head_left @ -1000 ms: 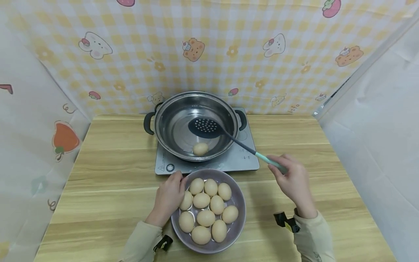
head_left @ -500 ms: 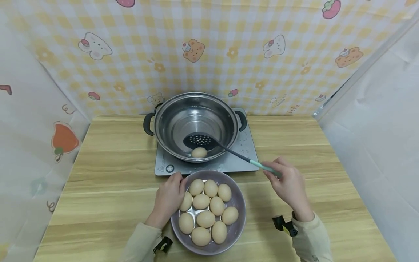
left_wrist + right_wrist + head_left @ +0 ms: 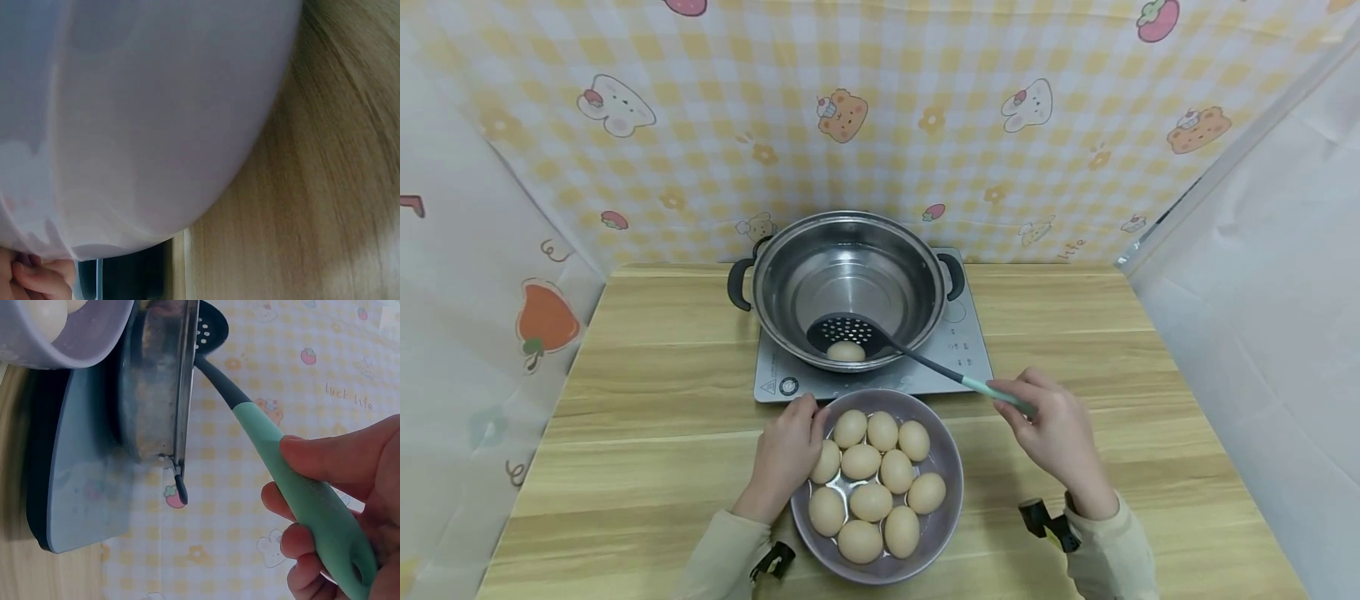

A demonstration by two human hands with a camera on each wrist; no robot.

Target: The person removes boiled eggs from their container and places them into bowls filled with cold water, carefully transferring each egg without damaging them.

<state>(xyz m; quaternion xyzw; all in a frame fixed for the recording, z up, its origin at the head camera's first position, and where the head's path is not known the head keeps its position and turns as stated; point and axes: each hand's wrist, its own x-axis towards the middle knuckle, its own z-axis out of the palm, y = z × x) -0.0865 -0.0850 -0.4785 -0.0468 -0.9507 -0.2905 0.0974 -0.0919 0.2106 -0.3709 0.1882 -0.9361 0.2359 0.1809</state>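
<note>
In my right hand (image 3: 1051, 425) I hold the mint-green handle of a skimmer (image 3: 300, 487), thumb on one side and fingers curled round the other. Its black perforated head (image 3: 827, 329) is inside a steel pot (image 3: 850, 275), close behind a single egg (image 3: 846, 352) at the pot's near wall. Whether head and egg touch, I cannot tell. With my left hand (image 3: 790, 454) I grip the upper-left rim of a greyish-purple bowl (image 3: 953, 467), which contains several eggs (image 3: 871, 502). The left wrist view mostly shows the bowl's outer wall (image 3: 156, 125), with some fingers at the lower corner.
The pot stands on a flat silver induction cooker (image 3: 970, 358), its black side handles (image 3: 739, 283) sticking out left and right. Just in front of the cooker sits the bowl, on a wood-grain table (image 3: 647, 400). A checked yellow cloth (image 3: 925, 75) hangs behind.
My right hand has moved left and slightly nearer, bringing the skimmer head down and toward the egg. The egg has shifted a little left along the near wall. My left hand has stayed put.
</note>
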